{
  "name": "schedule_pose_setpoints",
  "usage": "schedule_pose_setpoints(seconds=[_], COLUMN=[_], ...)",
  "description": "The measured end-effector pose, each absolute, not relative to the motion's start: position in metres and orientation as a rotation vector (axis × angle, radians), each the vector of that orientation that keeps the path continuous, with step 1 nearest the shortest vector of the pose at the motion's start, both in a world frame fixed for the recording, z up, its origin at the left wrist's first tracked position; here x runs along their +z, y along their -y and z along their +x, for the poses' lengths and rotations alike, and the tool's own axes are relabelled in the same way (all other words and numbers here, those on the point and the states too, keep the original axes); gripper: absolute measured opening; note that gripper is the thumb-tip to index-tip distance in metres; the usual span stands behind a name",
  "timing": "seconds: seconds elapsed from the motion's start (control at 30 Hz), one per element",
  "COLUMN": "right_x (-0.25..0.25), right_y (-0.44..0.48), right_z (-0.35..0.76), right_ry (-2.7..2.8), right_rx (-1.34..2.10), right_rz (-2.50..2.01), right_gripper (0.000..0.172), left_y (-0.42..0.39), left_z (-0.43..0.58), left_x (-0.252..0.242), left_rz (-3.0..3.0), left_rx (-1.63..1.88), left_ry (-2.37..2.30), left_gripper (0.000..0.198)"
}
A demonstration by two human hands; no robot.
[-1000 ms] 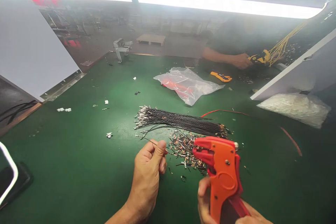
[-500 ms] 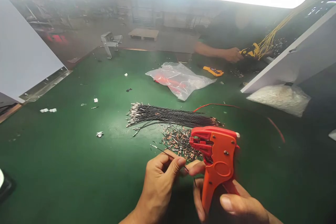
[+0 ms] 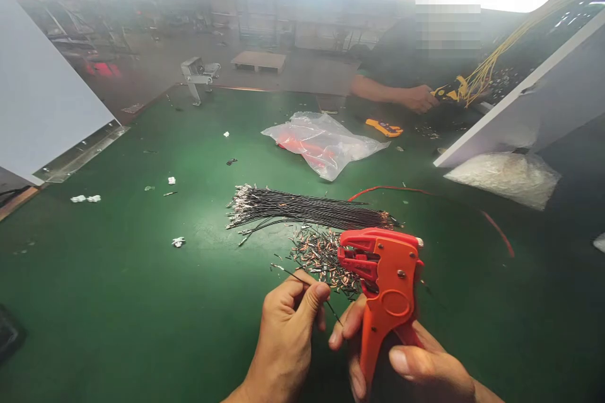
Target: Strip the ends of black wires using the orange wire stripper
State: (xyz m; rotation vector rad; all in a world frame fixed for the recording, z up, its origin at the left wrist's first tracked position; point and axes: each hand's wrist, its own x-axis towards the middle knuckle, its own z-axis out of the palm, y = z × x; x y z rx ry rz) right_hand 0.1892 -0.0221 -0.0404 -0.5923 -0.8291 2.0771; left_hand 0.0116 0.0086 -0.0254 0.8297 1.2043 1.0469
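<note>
Between thumb and fingers, my left hand (image 3: 288, 334) pinches a thin black wire (image 3: 333, 312) with a metal terminal at its upper left end. The wire's lower end reaches close to the fingertips of my right hand (image 3: 425, 365). That hand is wrapped round the handles of a red and orange wire stripper (image 3: 394, 283), whose jaws face left. A pile of short black and copper-coloured scraps (image 3: 316, 252) lies behind both hands. Just beyond it is a bundle of black wires (image 3: 302, 208), with metal terminals at the left and copper ends at the right.
Farther back lie a clear plastic bag (image 3: 331, 145) with red contents and a yellow-orange tool (image 3: 384, 128). Another person's hand (image 3: 418, 99) is near yellow wires (image 3: 491, 69). White panels (image 3: 510, 101) stand at both sides; a bag of pale pieces (image 3: 505, 179) lies right.
The stripper and my right hand have shifted slightly left. The wire's lower end now shows outside my right fingers, and that hand's index finger has moved lower.
</note>
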Motion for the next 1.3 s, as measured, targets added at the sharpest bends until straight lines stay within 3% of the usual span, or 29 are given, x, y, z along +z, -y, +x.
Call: schedule_pose_setpoints(seconds=[0.3, 0.53, 0.9, 1.17, 1.3], right_x=[-0.037, -0.029, -0.042, -0.028, -0.028], right_y=[0.021, 0.013, 0.019, 0.013, 0.012], right_z=[0.190, 0.197, 0.190, 0.202, 0.206], right_ry=[0.888, 0.847, 0.742, 0.784, 0.724], right_rx=[2.008, 1.892, 2.056, 1.952, 1.958], right_rz=[-0.611, -0.680, -0.566, -0.631, -0.620], right_gripper=[0.041, 0.057, 0.047, 0.046, 0.044], left_y=[-0.015, -0.014, -0.006, -0.012, -0.002], left_z=[0.004, 0.007, 0.008, -0.005, -0.019], left_x=[-0.036, -0.033, -0.022, -0.020, -0.007], left_rz=[0.812, 0.814, 0.910, 1.091, 1.112], left_rx=[1.152, 1.169, 1.042, 0.997, 1.036], left_ry=[-1.292, -1.262, -1.081, -1.214, -1.198], left_gripper=[0.050, 0.040, 0.025, 0.061, 0.064])
